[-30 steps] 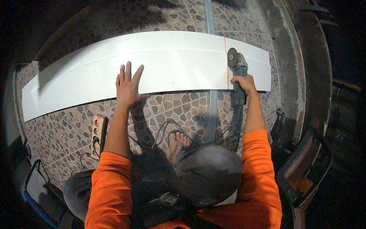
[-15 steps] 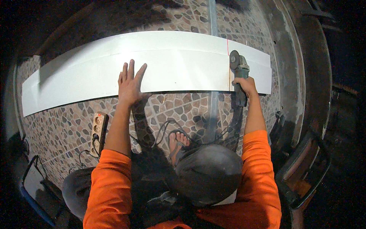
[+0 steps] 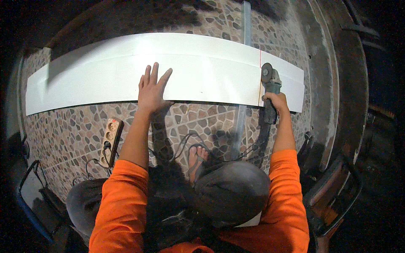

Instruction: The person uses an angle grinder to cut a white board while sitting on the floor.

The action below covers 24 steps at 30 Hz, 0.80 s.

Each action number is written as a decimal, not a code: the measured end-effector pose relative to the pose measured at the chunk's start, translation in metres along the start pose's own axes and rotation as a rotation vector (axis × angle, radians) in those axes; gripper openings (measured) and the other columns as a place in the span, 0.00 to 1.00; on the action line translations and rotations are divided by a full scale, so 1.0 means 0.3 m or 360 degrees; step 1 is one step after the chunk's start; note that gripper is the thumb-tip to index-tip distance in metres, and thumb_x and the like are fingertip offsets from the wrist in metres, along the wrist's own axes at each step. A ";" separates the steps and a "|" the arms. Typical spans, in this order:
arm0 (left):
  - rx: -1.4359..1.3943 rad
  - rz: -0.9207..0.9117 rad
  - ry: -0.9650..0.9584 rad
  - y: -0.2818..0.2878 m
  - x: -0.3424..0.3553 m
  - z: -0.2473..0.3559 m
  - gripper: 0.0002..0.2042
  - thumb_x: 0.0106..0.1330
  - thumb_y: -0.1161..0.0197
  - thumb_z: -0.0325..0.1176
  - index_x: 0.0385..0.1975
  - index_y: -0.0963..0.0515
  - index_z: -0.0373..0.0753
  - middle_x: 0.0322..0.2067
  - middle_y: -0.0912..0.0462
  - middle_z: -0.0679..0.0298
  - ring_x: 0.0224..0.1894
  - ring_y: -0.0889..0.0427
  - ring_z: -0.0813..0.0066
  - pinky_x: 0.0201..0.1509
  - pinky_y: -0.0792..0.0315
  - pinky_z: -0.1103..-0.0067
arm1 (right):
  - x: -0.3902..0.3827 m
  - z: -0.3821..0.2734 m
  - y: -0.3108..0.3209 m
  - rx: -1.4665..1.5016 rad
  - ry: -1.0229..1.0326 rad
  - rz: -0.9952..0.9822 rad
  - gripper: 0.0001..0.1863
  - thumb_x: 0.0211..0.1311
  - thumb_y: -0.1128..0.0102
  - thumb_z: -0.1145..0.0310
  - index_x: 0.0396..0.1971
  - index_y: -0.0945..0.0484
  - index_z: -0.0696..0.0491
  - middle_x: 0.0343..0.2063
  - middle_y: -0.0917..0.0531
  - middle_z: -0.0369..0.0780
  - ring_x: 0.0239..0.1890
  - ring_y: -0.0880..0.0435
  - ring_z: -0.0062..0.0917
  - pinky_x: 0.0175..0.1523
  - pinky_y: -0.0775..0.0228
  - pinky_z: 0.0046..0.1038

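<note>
A long white board [image 3: 202, 76] lies across in front of me, with a red line near its right end and a darker, brownish stretch of that line toward the near edge. My left hand [image 3: 152, 93] rests on the board near its close edge, fingers spread, thumb out to the right. Wrapped around the body of an angle grinder [image 3: 273, 84] is my right hand [image 3: 276, 101]. The grinder's round disc [image 3: 267, 72] stands just right of the line; whether it touches the board or spins I cannot tell.
A metal bar [image 3: 240, 126] runs beneath the board over the stone-patterned floor [image 3: 202, 122]. Left of my legs lies a power strip [image 3: 110, 141] with a plug in it; a black cord [image 3: 181, 145] loops near my sandalled foot [image 3: 196, 160]. Dark-framed chairs [image 3: 333, 194] stand at both sides.
The whole view has shifted and tilted slightly, so board, hands and floor sit differently in it. My left palm stays on the board and the grinder stays beside the red line.
</note>
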State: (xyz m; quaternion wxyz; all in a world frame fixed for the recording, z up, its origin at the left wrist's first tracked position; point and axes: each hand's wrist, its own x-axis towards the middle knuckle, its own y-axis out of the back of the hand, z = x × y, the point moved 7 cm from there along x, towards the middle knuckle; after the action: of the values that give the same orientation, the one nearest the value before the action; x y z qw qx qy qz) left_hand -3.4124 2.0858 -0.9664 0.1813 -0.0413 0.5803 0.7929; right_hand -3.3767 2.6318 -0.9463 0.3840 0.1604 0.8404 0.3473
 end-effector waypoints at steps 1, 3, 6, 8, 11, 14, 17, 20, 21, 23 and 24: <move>-0.0004 0.0008 -0.0001 0.002 -0.001 -0.001 0.65 0.42 0.09 0.47 0.84 0.44 0.70 0.87 0.58 0.56 0.88 0.59 0.48 0.88 0.52 0.52 | -0.005 -0.001 -0.003 0.0029 0.0017 -0.0002 0.20 0.39 0.22 0.63 0.31 0.12 0.60 0.30 0.11 0.41 0.28 0.14 0.30 0.35 0.22 0.35; -0.0011 0.0024 -0.0008 0.006 -0.001 -0.003 0.65 0.42 0.08 0.47 0.84 0.44 0.70 0.87 0.57 0.56 0.88 0.59 0.48 0.87 0.52 0.52 | -0.010 -0.008 -0.005 0.0053 0.0026 -0.0012 0.19 0.40 0.22 0.63 0.32 0.12 0.60 0.29 0.11 0.41 0.27 0.14 0.30 0.34 0.23 0.34; -0.0007 0.0020 -0.0008 0.005 0.000 -0.004 0.65 0.42 0.08 0.46 0.84 0.44 0.70 0.87 0.57 0.56 0.88 0.58 0.47 0.88 0.52 0.52 | -0.007 -0.012 -0.004 0.0015 0.0011 -0.0023 0.20 0.39 0.22 0.63 0.33 0.12 0.60 0.30 0.11 0.41 0.27 0.14 0.30 0.35 0.22 0.34; 0.0017 0.0002 0.0012 0.001 0.003 -0.002 0.65 0.42 0.08 0.46 0.84 0.44 0.71 0.87 0.57 0.56 0.88 0.59 0.48 0.88 0.52 0.53 | -0.003 -0.011 0.002 -0.0042 0.0006 -0.0007 0.21 0.38 0.22 0.63 0.33 0.11 0.60 0.30 0.11 0.42 0.28 0.14 0.31 0.35 0.22 0.35; 0.0028 -0.0006 0.0016 0.002 0.004 -0.002 0.65 0.42 0.08 0.46 0.84 0.45 0.71 0.87 0.58 0.56 0.88 0.59 0.48 0.88 0.52 0.53 | -0.001 -0.014 0.000 -0.0047 0.0039 -0.0020 0.22 0.38 0.22 0.62 0.34 0.11 0.61 0.31 0.11 0.42 0.28 0.14 0.31 0.35 0.22 0.36; 0.0016 0.0006 0.0008 0.003 0.002 -0.002 0.65 0.42 0.09 0.46 0.84 0.45 0.72 0.87 0.58 0.57 0.88 0.59 0.48 0.88 0.52 0.53 | -0.003 -0.008 0.002 -0.0022 0.0014 -0.0002 0.21 0.38 0.23 0.62 0.33 0.12 0.61 0.31 0.11 0.42 0.28 0.14 0.31 0.35 0.23 0.36; 0.0029 -0.0014 0.0023 0.000 0.004 -0.001 0.65 0.42 0.09 0.46 0.84 0.45 0.72 0.87 0.58 0.57 0.88 0.59 0.49 0.88 0.52 0.53 | 0.000 -0.006 0.000 -0.0030 0.0015 -0.0013 0.21 0.38 0.23 0.62 0.32 0.12 0.61 0.30 0.12 0.42 0.27 0.14 0.30 0.34 0.23 0.35; 0.0027 -0.0012 0.0026 -0.002 0.004 -0.004 0.65 0.43 0.09 0.47 0.84 0.46 0.72 0.87 0.58 0.57 0.88 0.59 0.49 0.88 0.52 0.53 | -0.004 -0.009 -0.001 -0.0047 0.0015 -0.0010 0.20 0.38 0.23 0.62 0.31 0.13 0.61 0.29 0.12 0.41 0.27 0.15 0.30 0.33 0.24 0.35; 0.0018 -0.0004 0.0020 -0.005 0.005 -0.005 0.65 0.43 0.09 0.47 0.84 0.46 0.72 0.87 0.59 0.58 0.88 0.60 0.49 0.88 0.53 0.53 | -0.004 -0.009 0.001 -0.0039 0.0023 -0.0010 0.20 0.38 0.23 0.62 0.31 0.13 0.62 0.29 0.12 0.41 0.27 0.15 0.30 0.33 0.24 0.36; 0.0023 -0.0001 0.0017 -0.007 0.005 -0.007 0.65 0.44 0.09 0.47 0.84 0.46 0.72 0.87 0.59 0.58 0.88 0.60 0.49 0.88 0.52 0.53 | -0.005 -0.011 0.000 -0.0024 0.0039 -0.0014 0.20 0.38 0.23 0.62 0.31 0.13 0.62 0.28 0.12 0.41 0.26 0.15 0.30 0.33 0.24 0.36; 0.0027 0.0000 0.0016 -0.007 0.005 -0.006 0.65 0.44 0.09 0.48 0.84 0.47 0.72 0.87 0.59 0.58 0.88 0.60 0.49 0.88 0.52 0.53 | -0.005 -0.010 0.000 -0.0026 0.0016 -0.0025 0.20 0.38 0.22 0.62 0.31 0.12 0.61 0.29 0.12 0.41 0.28 0.14 0.31 0.34 0.23 0.36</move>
State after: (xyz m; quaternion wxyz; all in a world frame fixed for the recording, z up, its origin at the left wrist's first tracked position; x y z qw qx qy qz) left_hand -3.4134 2.0851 -0.9693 0.1788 -0.0437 0.5878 0.7878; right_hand -3.3781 2.6298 -0.9441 0.3838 0.1489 0.8406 0.3520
